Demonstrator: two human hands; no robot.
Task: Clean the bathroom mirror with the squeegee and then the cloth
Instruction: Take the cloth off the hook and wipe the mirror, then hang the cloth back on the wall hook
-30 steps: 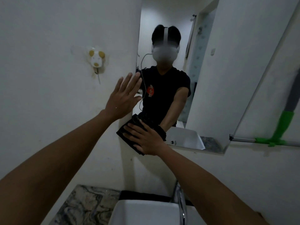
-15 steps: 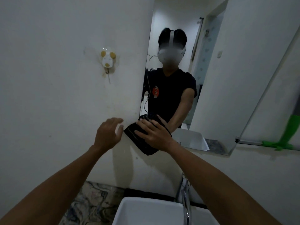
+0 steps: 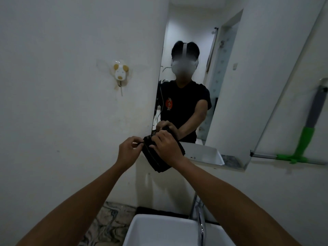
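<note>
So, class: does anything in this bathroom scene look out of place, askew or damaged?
Little stands out. The wall shows faint stains and scuffs below the dog-shaped hook. The squeegee is on the ledge right of the mirror. Both hands, left and right, grip the dark cloth at the mirror's lower corner.

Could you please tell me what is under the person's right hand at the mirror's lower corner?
A folded black cloth lies under the right hand; the left hand pinches its edge. The mirror corner behind is covered.
</note>
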